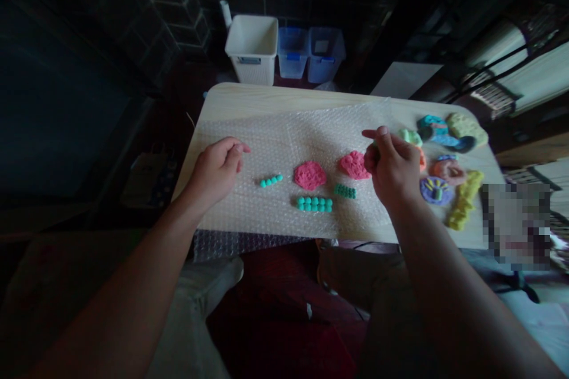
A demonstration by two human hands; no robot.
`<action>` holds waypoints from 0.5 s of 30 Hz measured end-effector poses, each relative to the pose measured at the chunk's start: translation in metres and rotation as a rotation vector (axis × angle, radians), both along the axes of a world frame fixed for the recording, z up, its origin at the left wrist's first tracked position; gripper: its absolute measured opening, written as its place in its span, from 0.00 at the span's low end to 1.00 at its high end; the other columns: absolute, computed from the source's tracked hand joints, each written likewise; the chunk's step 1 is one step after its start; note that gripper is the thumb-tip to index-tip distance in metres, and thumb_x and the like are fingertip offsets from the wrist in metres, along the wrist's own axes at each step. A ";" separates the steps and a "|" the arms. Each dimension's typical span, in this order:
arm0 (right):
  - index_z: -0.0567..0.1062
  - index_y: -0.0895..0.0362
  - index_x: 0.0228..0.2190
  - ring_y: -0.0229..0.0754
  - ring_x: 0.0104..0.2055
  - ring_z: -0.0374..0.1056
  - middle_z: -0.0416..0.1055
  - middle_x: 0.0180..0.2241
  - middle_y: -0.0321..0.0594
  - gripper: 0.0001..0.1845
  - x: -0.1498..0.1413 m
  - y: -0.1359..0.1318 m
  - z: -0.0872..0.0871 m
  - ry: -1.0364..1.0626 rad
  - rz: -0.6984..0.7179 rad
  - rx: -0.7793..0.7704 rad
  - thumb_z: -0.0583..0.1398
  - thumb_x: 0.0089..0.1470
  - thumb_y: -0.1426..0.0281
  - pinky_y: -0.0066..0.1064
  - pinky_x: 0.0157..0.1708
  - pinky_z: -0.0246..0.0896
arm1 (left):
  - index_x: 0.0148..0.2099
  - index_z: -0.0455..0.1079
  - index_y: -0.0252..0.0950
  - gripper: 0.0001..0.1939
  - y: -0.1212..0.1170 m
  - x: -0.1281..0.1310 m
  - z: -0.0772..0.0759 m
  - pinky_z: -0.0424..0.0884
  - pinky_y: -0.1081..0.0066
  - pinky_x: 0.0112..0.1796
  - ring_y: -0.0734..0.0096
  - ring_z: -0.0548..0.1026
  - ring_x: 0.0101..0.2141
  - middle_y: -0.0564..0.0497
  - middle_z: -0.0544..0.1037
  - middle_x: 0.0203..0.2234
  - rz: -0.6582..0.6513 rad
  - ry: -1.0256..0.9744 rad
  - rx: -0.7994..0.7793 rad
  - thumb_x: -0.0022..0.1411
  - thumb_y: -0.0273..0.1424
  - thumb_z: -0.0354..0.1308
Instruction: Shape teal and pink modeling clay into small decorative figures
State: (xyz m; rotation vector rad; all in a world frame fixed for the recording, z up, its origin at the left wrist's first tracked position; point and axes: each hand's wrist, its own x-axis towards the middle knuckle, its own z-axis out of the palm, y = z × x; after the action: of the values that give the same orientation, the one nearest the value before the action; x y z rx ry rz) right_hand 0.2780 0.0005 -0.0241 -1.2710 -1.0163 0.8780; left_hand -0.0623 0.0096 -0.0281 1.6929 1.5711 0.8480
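Note:
My left hand (220, 166) hovers over the left part of the bubble wrap (258, 130), fingers curled and thumb against the index finger. Whatever it may hold is hidden. Beneath the wrist side of my right hand (392, 164) are modelled pieces; its index finger points left, the others are curled, and a pale green speck shows between them. Between the hands lie two pink clay-like lumps (310, 176), the right one (354, 164) partly behind my right hand. In front are a short row of teal balls (271, 181), a double teal row (315, 205) and a darker green beaded strip (345, 190).
Toward the table's (249, 95) right end sit a purple disc (435, 189), a yellow strip (464, 201), an orange-pink ring (450, 170), a blue piece (444, 133) and a pale yellow lump (466, 129). Beyond the far edge stand a white bin (255, 65) and blue tubs (293, 62).

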 end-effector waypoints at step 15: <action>0.80 0.53 0.36 0.50 0.43 0.85 0.85 0.36 0.44 0.19 -0.014 0.003 -0.010 0.226 0.176 -0.075 0.75 0.54 0.53 0.47 0.53 0.82 | 0.47 0.79 0.36 0.16 -0.004 -0.007 0.006 0.63 0.68 0.30 0.67 0.71 0.28 0.52 0.74 0.26 -0.035 0.133 0.038 0.72 0.34 0.50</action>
State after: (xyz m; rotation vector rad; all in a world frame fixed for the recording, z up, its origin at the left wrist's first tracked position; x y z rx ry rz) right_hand 0.2644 0.0039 -0.0341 -1.1265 -0.9307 1.1768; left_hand -0.0695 0.0060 -0.0218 1.8316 1.6169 0.7657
